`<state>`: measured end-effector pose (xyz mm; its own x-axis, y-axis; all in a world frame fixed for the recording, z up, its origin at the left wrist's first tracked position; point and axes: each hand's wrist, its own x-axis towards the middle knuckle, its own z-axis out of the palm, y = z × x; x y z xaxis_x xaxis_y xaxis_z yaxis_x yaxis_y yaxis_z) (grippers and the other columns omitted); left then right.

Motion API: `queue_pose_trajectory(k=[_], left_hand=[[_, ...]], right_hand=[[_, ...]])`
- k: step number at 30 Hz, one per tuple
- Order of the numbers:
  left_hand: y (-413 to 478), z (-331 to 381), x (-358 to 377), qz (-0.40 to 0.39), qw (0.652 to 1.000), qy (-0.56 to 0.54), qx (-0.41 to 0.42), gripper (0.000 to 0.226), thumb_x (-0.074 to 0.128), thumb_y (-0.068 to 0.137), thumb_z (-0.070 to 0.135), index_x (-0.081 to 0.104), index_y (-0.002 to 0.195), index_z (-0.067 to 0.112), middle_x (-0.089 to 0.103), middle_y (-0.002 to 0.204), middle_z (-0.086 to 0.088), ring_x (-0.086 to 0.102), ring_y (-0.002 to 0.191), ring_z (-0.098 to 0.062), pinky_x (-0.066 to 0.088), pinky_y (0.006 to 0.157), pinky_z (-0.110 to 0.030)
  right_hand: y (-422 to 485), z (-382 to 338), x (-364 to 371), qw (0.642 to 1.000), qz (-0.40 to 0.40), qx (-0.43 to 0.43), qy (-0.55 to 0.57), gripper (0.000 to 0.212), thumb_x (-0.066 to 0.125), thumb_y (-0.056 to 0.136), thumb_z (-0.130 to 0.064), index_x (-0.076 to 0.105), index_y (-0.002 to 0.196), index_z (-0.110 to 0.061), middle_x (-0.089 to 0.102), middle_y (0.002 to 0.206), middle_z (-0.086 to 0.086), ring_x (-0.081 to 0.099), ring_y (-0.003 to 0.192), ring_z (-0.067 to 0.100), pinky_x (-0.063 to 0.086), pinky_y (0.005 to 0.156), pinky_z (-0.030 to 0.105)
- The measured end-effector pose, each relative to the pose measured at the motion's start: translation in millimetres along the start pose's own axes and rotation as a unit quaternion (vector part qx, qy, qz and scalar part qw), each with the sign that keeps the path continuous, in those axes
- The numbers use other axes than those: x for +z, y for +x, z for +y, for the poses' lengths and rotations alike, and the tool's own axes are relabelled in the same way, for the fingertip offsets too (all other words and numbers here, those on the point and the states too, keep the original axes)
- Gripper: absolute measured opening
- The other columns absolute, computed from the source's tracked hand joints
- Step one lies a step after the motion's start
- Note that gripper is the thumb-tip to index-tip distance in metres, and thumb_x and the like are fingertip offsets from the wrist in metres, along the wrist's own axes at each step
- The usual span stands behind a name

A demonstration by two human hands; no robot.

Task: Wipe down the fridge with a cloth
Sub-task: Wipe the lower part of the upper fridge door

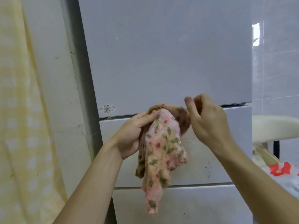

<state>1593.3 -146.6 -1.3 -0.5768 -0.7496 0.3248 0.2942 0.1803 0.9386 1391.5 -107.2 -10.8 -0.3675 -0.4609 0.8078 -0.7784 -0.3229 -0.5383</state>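
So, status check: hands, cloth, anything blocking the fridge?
Left hand grips cloth; right hand holds its top edge. Cloth hangs bunched before fridge, not wiping yet. Nothing blocks it; dark specks lower down.

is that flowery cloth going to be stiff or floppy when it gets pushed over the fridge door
Likely floppy: the cloth hangs in limp folds below the left hand gripping it. Its fuzzy terry pile should drag rather than slip on the glossy fridge door.

Head-worn camera faces forward, close to the fridge (161,62) front.
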Motion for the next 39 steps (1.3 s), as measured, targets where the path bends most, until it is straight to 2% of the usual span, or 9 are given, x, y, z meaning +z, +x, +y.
queue_pose_trajectory(k=[3,8,13,16,20,23,26,33,39], left_hand=[[2,3,-1,0.048,0.999,-0.017,0.017,0.039,0.043,0.109,0.022,0.061,0.138,0.004,0.071,0.131,-0.014,0.067,0.126,-0.028,0.053,0.11,-0.04],[3,6,-6,0.112,0.99,-0.071,-0.049,0.047,0.035,0.114,0.033,0.056,0.142,0.002,0.07,0.13,-0.023,0.07,0.121,-0.035,0.054,0.103,-0.047],[-4,5,1,0.145,0.976,-0.052,-0.154,0.06,0.035,0.113,0.043,0.07,0.11,-0.006,0.078,0.097,-0.022,0.077,0.083,-0.031,0.057,0.082,-0.042],[-3,1,-6,0.204,0.969,0.066,-0.124,0.055,0.052,0.107,0.048,0.072,0.114,-0.003,0.08,0.1,-0.017,0.079,0.092,-0.031,0.06,0.092,-0.043],[1,-4,-6,0.25,0.936,0.239,-0.067,0.054,0.064,0.1,0.051,0.074,0.112,0.0,0.081,0.096,-0.009,0.079,0.092,-0.024,0.059,0.096,-0.04],[2,-4,-9,0.293,0.93,0.223,-0.01,0.042,0.072,0.096,0.044,0.065,0.122,0.012,0.078,0.105,-0.008,0.076,0.094,-0.02,0.06,0.086,-0.038],[-5,-4,-7,0.25,0.958,0.138,0.014,0.024,0.07,0.099,0.032,0.065,0.115,0.014,0.078,0.085,-0.002,0.074,0.073,-0.012,0.058,0.067,-0.028],[-17,4,-19,0.12,0.976,0.176,0.042,0.034,0.075,0.09,0.002,0.073,0.119,0.018,0.081,0.105,-0.003,0.076,0.102,-0.016,0.059,0.085,-0.024],[-10,4,-14,0.245,0.827,0.484,0.146,0.015,0.078,0.092,0.019,0.082,0.099,0.033,0.075,0.085,0.019,0.067,0.083,0.006,0.05,0.072,-0.008]], right_hand=[[-18,1,-4,0.999,-0.037,0.028,0.001,0.073,0.025,0.105,-0.065,0.046,0.067,-0.006,0.052,0.056,0.004,0.053,0.059,0.025,0.041,0.059,0.039],[-33,-4,-4,0.908,-0.356,0.179,0.134,0.116,-0.006,0.091,-0.079,0.076,0.065,-0.001,0.075,0.069,0.014,0.071,0.063,0.02,0.058,0.074,0.035],[-49,-4,9,0.787,-0.383,0.283,0.391,0.089,0.021,0.09,-0.082,0.07,0.122,-0.016,0.078,0.103,0.022,0.076,0.095,0.032,0.061,0.094,0.043],[-53,-2,13,0.772,-0.337,0.279,0.461,0.056,0.06,0.092,-0.054,0.067,0.129,-0.012,0.077,0.114,0.015,0.075,0.101,0.026,0.062,0.088,0.035],[-51,0,19,0.814,-0.262,0.281,0.436,0.045,0.08,0.083,-0.017,0.068,0.125,-0.008,0.079,0.111,0.007,0.076,0.103,0.025,0.059,0.08,0.037],[-44,2,20,0.859,-0.158,0.295,0.387,0.061,0.092,0.075,-0.032,0.066,0.122,-0.004,0.078,0.109,0.009,0.076,0.103,0.028,0.061,0.086,0.047],[-39,-3,11,0.874,-0.084,0.286,0.384,0.065,0.092,0.074,-0.036,0.053,0.12,-0.012,0.074,0.092,0.001,0.075,0.089,0.021,0.055,0.072,0.035],[-33,-13,-16,0.906,-0.164,0.184,0.343,0.071,0.09,0.068,-0.032,0.055,0.131,-0.038,0.079,0.081,-0.002,0.079,0.082,0.02,0.059,0.078,0.041],[-17,-2,-11,0.994,-0.097,0.05,0.018,0.009,0.085,0.085,-0.036,0.08,0.093,-0.034,0.071,0.078,-0.016,0.068,0.077,0.006,0.052,0.061,0.028]])
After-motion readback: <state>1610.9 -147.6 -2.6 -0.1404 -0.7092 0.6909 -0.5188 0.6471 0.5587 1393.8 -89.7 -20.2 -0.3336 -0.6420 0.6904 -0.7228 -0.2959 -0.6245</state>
